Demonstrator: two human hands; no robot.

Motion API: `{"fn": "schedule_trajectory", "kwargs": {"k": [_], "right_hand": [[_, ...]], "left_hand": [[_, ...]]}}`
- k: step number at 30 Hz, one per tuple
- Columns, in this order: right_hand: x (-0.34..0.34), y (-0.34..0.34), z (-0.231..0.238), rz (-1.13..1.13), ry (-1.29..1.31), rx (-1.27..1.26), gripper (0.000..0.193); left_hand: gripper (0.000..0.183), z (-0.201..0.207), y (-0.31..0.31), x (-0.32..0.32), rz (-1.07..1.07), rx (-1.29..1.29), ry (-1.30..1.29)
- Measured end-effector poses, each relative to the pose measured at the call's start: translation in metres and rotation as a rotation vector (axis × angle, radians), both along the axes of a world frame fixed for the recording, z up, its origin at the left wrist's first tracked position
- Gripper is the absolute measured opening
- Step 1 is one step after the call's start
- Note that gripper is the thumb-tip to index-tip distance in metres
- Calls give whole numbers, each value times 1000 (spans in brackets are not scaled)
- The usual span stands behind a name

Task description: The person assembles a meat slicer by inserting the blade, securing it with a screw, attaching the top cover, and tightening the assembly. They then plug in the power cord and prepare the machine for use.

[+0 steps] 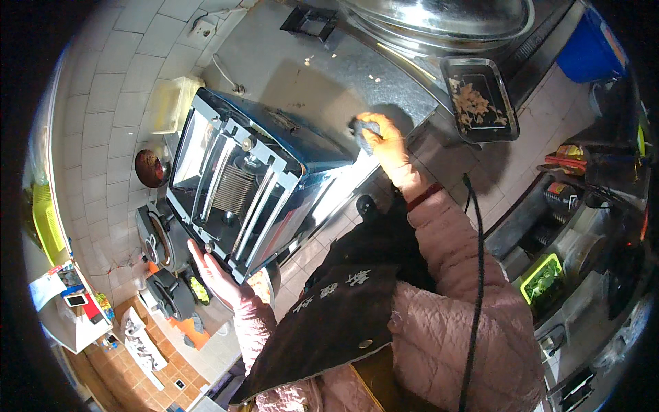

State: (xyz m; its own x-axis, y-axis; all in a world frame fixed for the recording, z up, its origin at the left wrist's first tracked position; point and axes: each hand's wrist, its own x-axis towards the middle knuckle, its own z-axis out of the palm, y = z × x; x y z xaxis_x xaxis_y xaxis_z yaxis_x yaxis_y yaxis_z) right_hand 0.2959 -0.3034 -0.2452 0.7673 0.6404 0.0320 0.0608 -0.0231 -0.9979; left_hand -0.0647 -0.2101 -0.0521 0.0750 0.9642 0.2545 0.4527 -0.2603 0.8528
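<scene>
A boxy metal machine (237, 182) with an open top stands on the counter, showing a row of thin stacked discs and metal bars inside. My bare left hand (218, 276) lies against its near left edge, fingers stretched out. In an orange glove, my right hand (390, 145) is closed around a dark grey wadded cloth (366, 134), by the counter edge at the machine's right. Part of the cloth is hidden by the glove. Behind the machine, the steel counter (274, 41) carries small pale scraps.
A black tray (478, 99) with pale food scraps lies right of the counter. Beyond it are a large shiny metal lid (446, 20) and a blue bin (592, 48). A black cord (478, 275) hangs across my right arm. A yellowish plastic container (177, 103) stands by the tiled wall.
</scene>
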Motion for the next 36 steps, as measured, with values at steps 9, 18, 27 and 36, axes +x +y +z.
{"fn": "schedule_trajectory", "kwargs": {"k": [9, 18, 27, 36], "right_hand": [[-29, 48, 111, 423, -267, 577, 36], [-11, 199, 105, 711, -98, 371, 45], [18, 224, 35, 1051, -1604, -330, 38], [-19, 61, -37, 671, -305, 10, 37]], "left_hand": [[51, -1, 3, 0, 18, -3, 28], [52, 0, 3, 5, 62, -38, -109], [48, 0, 0, 9, 35, -61, -217], [48, -4, 4, 2, 21, -11, -132]]}}
